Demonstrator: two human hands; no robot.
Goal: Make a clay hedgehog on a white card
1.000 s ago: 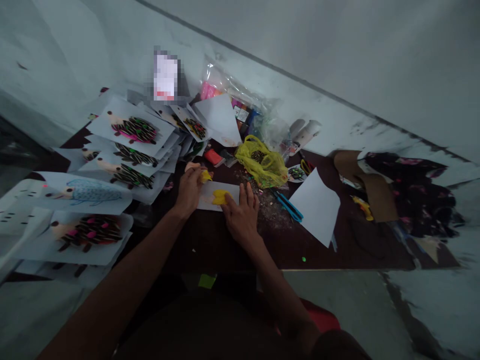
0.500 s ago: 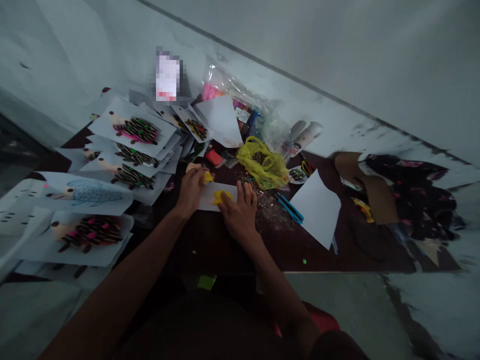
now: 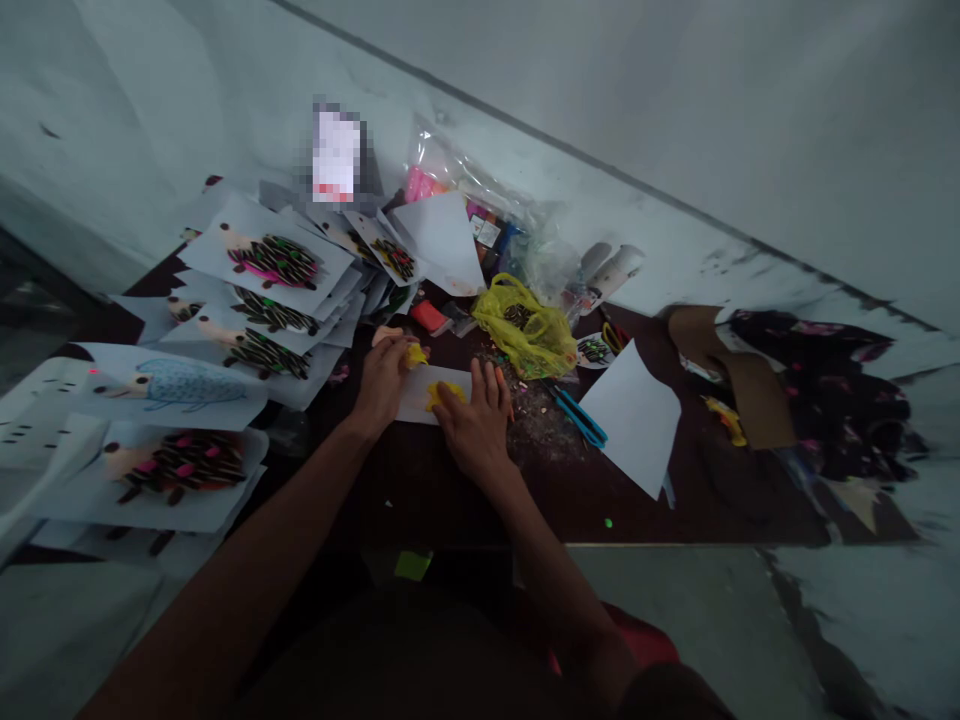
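A small white sheet of paper (image 3: pixel 411 402) lies on the dark table in front of me. On it is a flattened patch of yellow modelling clay (image 3: pixel 444 396). The thumb of my right hand (image 3: pixel 480 425) presses on this patch, while its other fingers stretch out over the paper's right edge. Something orange shows beside those fingertips. My left hand (image 3: pixel 381 385) is closed on a lump of yellow clay (image 3: pixel 416 354) at the paper's upper left. A pale pinkish lump (image 3: pixel 387 333) shows just behind the left fingers.
Stacked sheets with clay hedgehogs (image 3: pixel 274 262) fill the left side. Behind the hands are a red clay block (image 3: pixel 430 317) and a yellow plastic bag (image 3: pixel 551 350). Blue-handled scissors (image 3: pixel 581 418) and a white sheet (image 3: pixel 637 420) lie to the right. A pixelated bright screen stands at the wall.
My right thumb has shifted slightly across the yellow patch, and the right hand sits a touch further left. The left hand stays in place with its yellow clay.
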